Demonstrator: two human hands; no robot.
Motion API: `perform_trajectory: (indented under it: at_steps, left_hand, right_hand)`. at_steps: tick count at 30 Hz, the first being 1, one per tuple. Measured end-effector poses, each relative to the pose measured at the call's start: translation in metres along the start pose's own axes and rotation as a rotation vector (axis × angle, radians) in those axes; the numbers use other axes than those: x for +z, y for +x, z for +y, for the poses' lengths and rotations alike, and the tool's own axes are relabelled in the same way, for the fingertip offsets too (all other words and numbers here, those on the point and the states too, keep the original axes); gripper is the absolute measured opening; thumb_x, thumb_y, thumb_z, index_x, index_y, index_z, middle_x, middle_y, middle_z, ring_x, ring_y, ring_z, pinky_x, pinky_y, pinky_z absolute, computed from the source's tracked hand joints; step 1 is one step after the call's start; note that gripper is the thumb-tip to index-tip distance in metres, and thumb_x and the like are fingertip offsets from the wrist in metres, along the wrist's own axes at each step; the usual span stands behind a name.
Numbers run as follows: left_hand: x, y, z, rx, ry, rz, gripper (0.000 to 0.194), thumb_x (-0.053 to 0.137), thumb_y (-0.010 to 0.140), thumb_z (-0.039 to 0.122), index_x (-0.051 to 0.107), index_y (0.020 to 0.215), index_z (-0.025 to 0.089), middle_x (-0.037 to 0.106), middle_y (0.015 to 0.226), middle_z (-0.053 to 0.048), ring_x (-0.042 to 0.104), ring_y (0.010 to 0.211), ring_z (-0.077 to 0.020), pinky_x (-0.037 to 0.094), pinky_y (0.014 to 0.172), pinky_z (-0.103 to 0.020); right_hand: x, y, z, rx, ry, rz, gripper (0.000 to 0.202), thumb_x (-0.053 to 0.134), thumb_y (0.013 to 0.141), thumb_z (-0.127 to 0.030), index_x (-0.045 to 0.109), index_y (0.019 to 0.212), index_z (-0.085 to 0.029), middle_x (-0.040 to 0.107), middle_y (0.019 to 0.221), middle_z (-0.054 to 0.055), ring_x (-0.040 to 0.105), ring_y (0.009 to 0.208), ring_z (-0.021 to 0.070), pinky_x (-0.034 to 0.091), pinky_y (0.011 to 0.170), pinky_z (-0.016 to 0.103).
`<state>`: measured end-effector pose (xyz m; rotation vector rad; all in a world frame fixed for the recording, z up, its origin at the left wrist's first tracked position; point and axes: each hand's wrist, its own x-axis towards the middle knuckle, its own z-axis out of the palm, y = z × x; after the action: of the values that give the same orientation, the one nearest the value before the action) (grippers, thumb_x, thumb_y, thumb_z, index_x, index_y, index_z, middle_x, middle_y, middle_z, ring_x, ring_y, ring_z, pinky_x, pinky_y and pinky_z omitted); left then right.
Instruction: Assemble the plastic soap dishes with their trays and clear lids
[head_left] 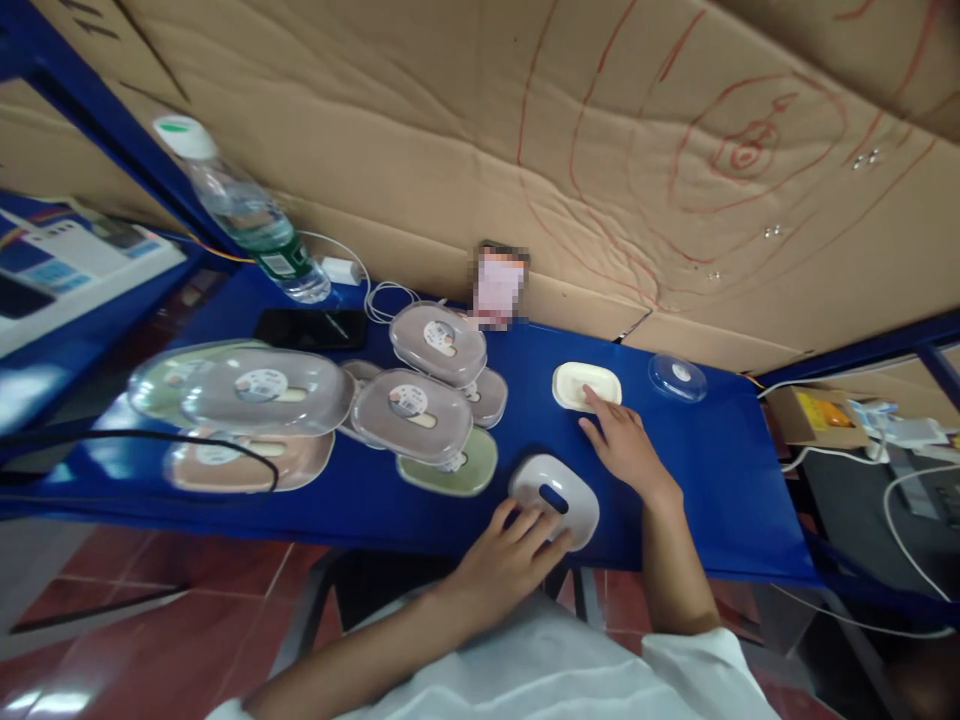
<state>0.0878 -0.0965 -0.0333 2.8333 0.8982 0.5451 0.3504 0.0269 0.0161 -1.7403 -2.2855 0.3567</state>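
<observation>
Head view: the left hand (504, 560) has its fingers (534, 527) spread and laid flat on the near edge of a white lid (556, 495) with a dark slot in its middle, steadying rather than pinching it; the right hand (628, 448) reaches past that lid, forefinger stretched out with its tip on the near rim of a small cream tray (586, 386), the other fingers loosely curled and holding nothing. The step in hand looks like bringing lid and tray together: one hand pins the lid at the front edge of the blue surface (720, 480), the other touches the tray behind it. By my judgement the next move calls for a true grip on the tray, since one fingertip can only nudge it, and for the lid to be lifted clear of the surface. The tray lies just beyond the lid, apart from it; right of the tray sits a clear round cover (677, 378); left of the lid lie stacked lidded boxes (412, 415) in a cluster; further left of the lid, at the back, a water bottle (244, 215) leans and a dark phone (310, 328) lies flat.
</observation>
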Motion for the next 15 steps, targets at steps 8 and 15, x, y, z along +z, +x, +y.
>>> perform_trajectory:
  at_steps: [8,15]
  left_hand:
    - [0.003,0.007,0.005,-0.076,-0.041,-0.022,0.049,0.054,0.103,0.015,0.061,0.151,0.026,0.062,0.155,-0.012,0.051,0.144,-0.0324,0.041,0.109,-0.049]
    - [-0.033,0.064,-0.014,-0.241,0.017,0.13,0.043,0.053,0.107,0.016,0.065,0.146,0.029,0.071,0.142,-0.008,0.063,0.126,-0.0269,0.048,0.099,-0.044]
  right_hand:
    - [-0.028,-0.034,0.03,0.0,0.204,0.149,0.045,0.042,0.115,-0.042,0.063,0.152,-0.027,0.07,0.149,0.011,0.067,0.138,0.03,0.052,0.119,0.056]
    - [-0.021,-0.048,0.036,0.015,0.338,0.232,0.042,0.046,0.114,-0.048,0.066,0.148,-0.033,0.061,0.16,0.006,0.055,0.152,0.0272,0.043,0.13,0.054]
